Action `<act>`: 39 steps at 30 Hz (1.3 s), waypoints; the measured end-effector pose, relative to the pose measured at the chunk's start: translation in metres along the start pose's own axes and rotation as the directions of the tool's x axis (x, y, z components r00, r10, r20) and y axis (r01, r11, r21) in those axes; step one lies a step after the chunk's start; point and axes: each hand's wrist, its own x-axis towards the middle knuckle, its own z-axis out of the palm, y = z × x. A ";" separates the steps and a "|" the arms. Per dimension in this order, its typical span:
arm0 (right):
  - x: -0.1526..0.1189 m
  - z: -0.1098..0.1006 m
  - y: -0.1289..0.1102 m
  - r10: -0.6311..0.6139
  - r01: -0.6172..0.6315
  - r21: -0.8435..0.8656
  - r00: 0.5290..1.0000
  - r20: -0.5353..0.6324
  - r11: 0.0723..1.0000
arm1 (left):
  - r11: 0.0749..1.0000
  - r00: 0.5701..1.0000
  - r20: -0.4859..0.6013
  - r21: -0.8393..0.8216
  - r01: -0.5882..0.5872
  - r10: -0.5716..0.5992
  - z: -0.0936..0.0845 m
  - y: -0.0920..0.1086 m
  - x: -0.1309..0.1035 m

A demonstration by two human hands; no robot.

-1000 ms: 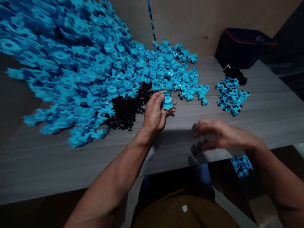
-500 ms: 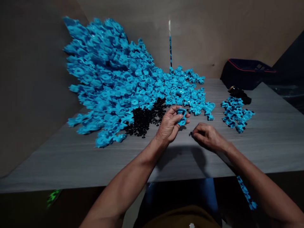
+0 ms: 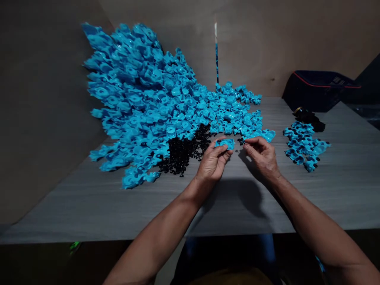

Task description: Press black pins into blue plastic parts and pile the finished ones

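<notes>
My left hand (image 3: 212,160) is closed around a small blue plastic toy car body (image 3: 228,144), thumb across it, hollow side apparently facing up. Just to its right, my right hand (image 3: 261,156) pinches a tiny black wheel axle (image 3: 242,141) between thumb and fingertips; its outline partly merges with dark bits behind. The two hands are apart, a little above the table. Left of my left hand lies a heap of black wheel axles (image 3: 179,154). Behind it rises a large pile of blue car bodies (image 3: 142,95), spreading right past both hands.
On the right sits a smaller group of blue car bodies with black wheels (image 3: 305,144). Behind it are a black object (image 3: 310,118) and a dark bag-like item with red trim (image 3: 317,91). A wooden panel (image 3: 252,47) backs the grey table (image 3: 118,213).
My right hand has moved up and forward, beside the blue car body. My left hand has turned that body from upright to lying sideways. The view has shifted slightly.
</notes>
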 end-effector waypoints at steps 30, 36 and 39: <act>-0.012 -0.004 -0.020 -0.594 0.619 -0.440 0.776 0.213 0.650 | 0.871 0.936 0.295 0.387 -0.301 0.192 0.004 -0.021 -0.016; -0.012 -0.001 -0.025 -0.649 0.649 -0.443 0.740 0.179 0.618 | 0.844 0.920 0.329 0.414 -0.342 0.211 0.004 -0.019 -0.019; -0.011 -0.001 -0.028 -0.636 0.630 -0.444 0.755 0.158 0.638 | 0.855 0.919 0.350 0.406 -0.323 0.182 0.002 -0.018 -0.020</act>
